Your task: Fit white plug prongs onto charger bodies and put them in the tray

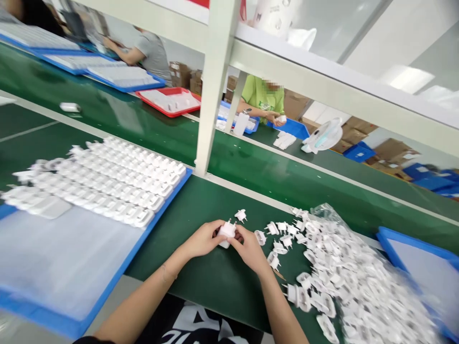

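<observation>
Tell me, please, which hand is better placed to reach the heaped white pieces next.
Probably the right hand; it is nearer the heap, though it and the left hand hold a white adapter.

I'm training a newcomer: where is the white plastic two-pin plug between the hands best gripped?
Probably by the body sides of the white plastic plug, coming from left and right, as the left hand and right hand do: its two pins jut away from the wearer, so a side grip should clear them.

Tray (107, 282) left of adapter (227, 230), plug heap (358, 270) right
</observation>
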`<state>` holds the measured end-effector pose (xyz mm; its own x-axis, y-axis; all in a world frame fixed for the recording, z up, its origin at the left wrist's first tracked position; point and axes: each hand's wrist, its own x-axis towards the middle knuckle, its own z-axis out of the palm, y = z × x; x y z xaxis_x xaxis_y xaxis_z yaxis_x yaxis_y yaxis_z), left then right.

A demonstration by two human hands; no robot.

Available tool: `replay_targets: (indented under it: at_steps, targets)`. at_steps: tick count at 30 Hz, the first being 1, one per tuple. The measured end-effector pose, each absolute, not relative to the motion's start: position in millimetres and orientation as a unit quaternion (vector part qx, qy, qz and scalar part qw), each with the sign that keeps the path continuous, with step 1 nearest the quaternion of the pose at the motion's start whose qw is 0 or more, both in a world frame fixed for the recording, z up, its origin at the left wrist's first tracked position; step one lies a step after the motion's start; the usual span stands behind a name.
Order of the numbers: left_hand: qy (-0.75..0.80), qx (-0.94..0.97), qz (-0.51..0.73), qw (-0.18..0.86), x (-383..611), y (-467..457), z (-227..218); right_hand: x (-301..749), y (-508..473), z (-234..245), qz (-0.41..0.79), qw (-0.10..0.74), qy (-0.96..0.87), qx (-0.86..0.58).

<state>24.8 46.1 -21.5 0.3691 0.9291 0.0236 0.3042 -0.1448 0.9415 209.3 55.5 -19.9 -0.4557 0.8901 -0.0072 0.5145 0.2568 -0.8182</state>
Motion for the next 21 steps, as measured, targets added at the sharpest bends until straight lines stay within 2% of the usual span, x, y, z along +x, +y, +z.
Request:
replay_targets:
  at_steps: [2, 5, 7, 10, 12, 14, 18, 21]
  targets:
    - [0.498, 0.667, 0.337, 0.441, 5.6, 15.4, -8.6, 211.6, 54.9, -18.0, 0.393, 0.245, -0.763, -0.450]
    - [0.579, 0.605, 0.375, 0.398, -47.3, -38.7, 4.7, 215.7, 64.4, -22.0, 0.233, 0.257, -0.771, -0.534]
    - [0.671, 0.532, 0.404, 0.322, -99.0, -69.8, 6.9, 216.0, 74.0, -29.0, 0.114, 0.209, -0.772, -0.590]
    - [0.823, 0.405, 0.374, 0.138, -186.0, -92.6, -0.6, 212.0, 86.2, -40.3, 0.023, 0.109, -0.777, -0.620]
    - [0.880, 0.349, 0.320, 0.028, -235.4, -90.6, -10.2, 207.7, 91.7, -45.9, -0.004, 0.076, -0.778, -0.623]
    - [0.896, 0.350, 0.271, -0.023, -270.0, -80.2, -20.5, 203.4, 95.1, -49.0, -0.023, 0.065, -0.780, -0.622]
    - [0.881, 0.405, 0.227, -0.092, -294.6, -57.0, -31.8, 196.4, 97.9, -46.6, -0.034, 0.065, -0.783, -0.618]
    - [0.920, 0.335, 0.191, -0.063, -279.6, -47.9, -20.5, 193.2, 96.7, -39.6, -0.014, 0.080, -0.785, -0.614]
